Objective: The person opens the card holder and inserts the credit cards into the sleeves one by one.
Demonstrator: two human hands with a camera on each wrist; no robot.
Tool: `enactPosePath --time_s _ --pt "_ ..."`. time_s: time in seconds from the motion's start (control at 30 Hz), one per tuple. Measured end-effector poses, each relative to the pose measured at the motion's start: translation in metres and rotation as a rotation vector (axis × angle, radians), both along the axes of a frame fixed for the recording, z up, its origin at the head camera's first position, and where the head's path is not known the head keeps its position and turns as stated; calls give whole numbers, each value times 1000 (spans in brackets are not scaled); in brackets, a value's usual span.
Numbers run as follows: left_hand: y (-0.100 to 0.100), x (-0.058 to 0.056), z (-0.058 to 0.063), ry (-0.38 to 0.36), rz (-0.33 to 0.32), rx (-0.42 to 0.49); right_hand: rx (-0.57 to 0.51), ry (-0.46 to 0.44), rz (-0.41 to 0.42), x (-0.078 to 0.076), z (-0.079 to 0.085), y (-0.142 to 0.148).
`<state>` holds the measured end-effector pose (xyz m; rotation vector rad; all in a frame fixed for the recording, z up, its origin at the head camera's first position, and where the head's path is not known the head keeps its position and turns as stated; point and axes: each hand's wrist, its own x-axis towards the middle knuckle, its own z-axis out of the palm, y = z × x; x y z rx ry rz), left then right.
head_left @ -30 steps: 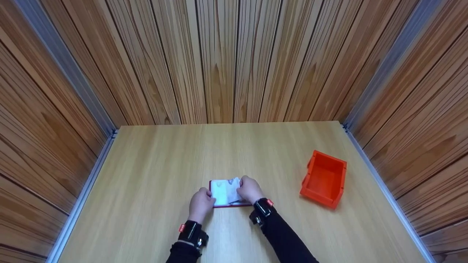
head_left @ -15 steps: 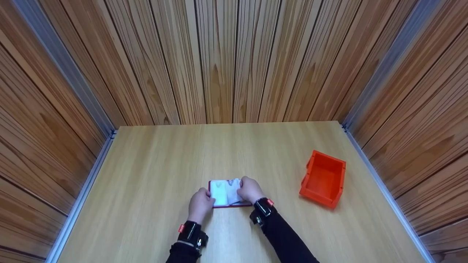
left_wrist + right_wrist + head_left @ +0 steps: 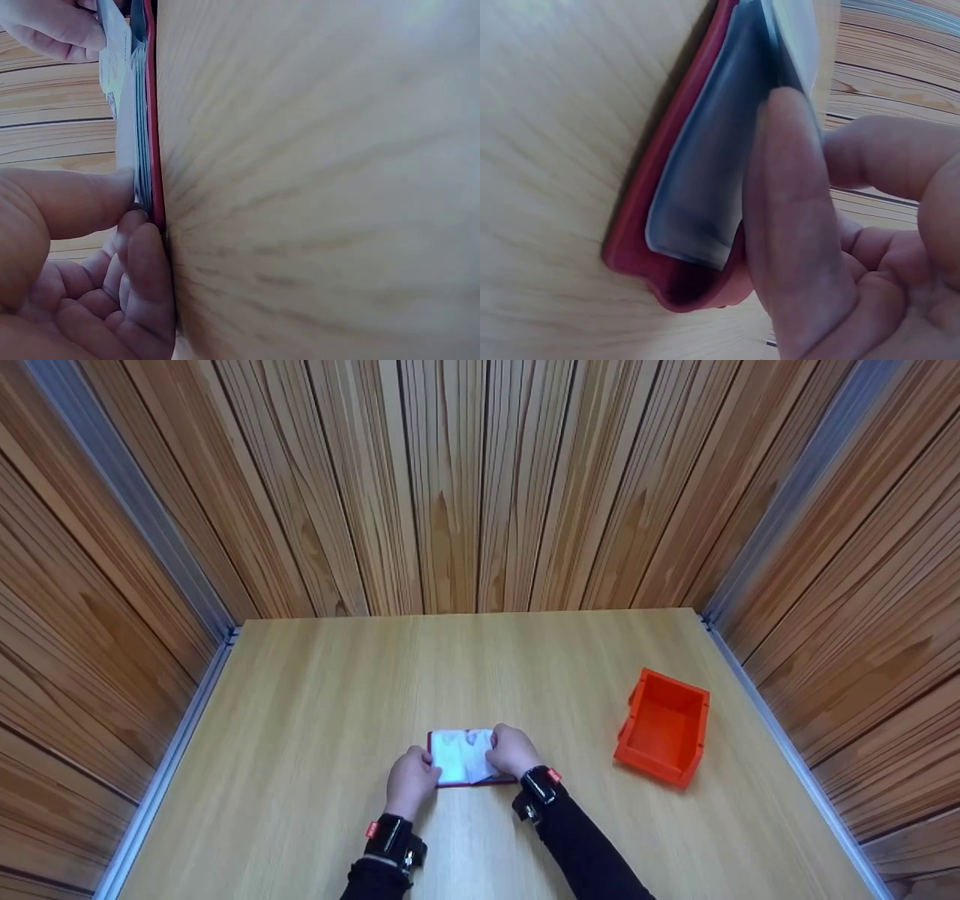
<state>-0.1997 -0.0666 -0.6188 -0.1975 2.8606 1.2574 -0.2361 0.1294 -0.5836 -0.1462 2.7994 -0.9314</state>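
A small red-covered booklet (image 3: pixel 452 761) with pale leaves lies open on the table between the two hands. At its left edge my left hand (image 3: pixel 411 781) grips it, thumb on top of the stacked leaves and fingers curled against the red cover (image 3: pixel 155 150). My right hand (image 3: pixel 513 750) pinches a pale leaf (image 3: pixel 114 52) between thumb and finger at the right side, lifting it off the layers below. In the right wrist view a greyish, plastic-looking sheet (image 3: pixel 697 180) shows inside the rounded red cover edge (image 3: pixel 634 247), beneath the raised leaf. The palm hides part of the booklet there.
An orange-red plastic bin (image 3: pixel 652 769) stands at the right of the wooden table (image 3: pixel 337 682), tilted slightly in direction. Wood-plank walls (image 3: pixel 465 487) with grey metal corner strips (image 3: pixel 795 495) enclose the table at the back and sides.
Both hands stay almost in place. The leaf in the right hand has shifted a little, and its creases and printed marks in the middle lie slightly farther left.
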Motion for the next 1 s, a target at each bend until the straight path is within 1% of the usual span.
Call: enactPosePath --time_s 0.13,0.23,0.43,0.53,0.67,1.0 --pt "0 1 0 -8 0 -1 -10 14 2 0 -2 -2" --pt "0 1 0 6 -9 -3 -10 31 5 -1 -5 -4" --pt "0 2 -1 -5 -13 9 -12 52 -19 -1 -7 -11" --pt "0 2 -1 29 -17 -4 -9 64 -28 0 -6 -15" --pt "-1 1 -2 71 -23 -21 1 55 -35 1 -6 -18" --pt "-1 0 -2 48 -28 -4 28 64 -13 2 -7 -23"
